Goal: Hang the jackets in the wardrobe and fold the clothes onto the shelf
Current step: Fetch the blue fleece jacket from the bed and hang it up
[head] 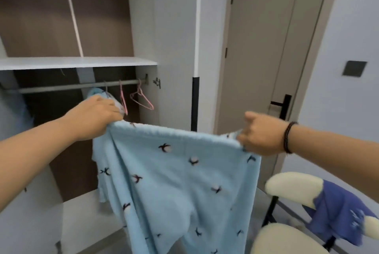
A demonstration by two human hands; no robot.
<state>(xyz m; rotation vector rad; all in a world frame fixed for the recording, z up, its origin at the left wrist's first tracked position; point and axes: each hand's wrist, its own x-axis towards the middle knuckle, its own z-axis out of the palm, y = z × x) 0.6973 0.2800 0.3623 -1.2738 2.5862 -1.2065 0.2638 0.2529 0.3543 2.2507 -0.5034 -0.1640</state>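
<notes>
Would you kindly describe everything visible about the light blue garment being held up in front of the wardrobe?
The light blue garment looks like soft, fleecy fabric scattered with small dark bird-like motifs. It hangs spread out and limp, its top edge stretched nearly level between the left hand and the right hand, each gripping an upper corner. A fold or sleeve droops along its left side. It hangs before the open wardrobe, beside a cream chair; its lower edge runs out of frame.

soft matt cloth garment (pixel 174 182), metal rail (pixel 78 86).
</notes>
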